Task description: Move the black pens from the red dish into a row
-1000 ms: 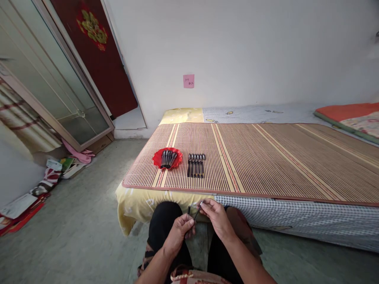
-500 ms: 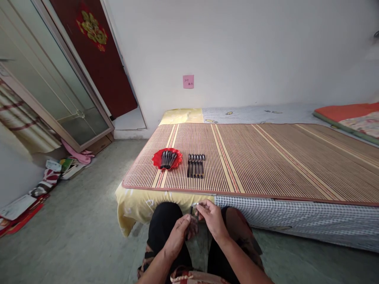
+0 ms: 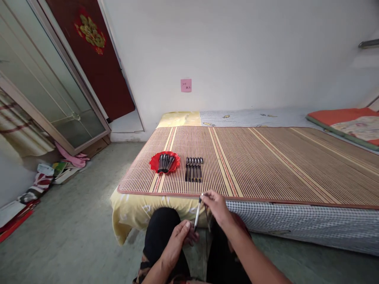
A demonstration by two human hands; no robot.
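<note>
Over my lap, my right hand [image 3: 215,205] pinches the top of a slim pen [image 3: 197,215] with a black upper end and a pale, shiny body. The pen slants down toward my left hand [image 3: 181,233]. My left hand is open, its thumb raised apart from partly blurred fingers beside the pen's lower tip; whether they touch it is unclear. A dark blurred strip hangs below my right fingers; its kind cannot be made out. On the mat ahead, several dark pens [image 3: 193,170] lie side by side in a row. A red scalloped dish [image 3: 152,162] to their left holds several more black pens [image 3: 165,162].
A striped bamboo mat [image 3: 251,169] covers the bed, whose front edge meets my knees. A folded orange-and-floral cloth [image 3: 346,118] lies at the far right. A pink note [image 3: 186,85] is on the wall. Papers and cloths [image 3: 44,179] lie on the floor at left.
My right hand has moved up and right with the pen, whose pale body now shows between my hands. My left hand has lowered slightly and its fingers have loosened. The view shifted slightly.
</note>
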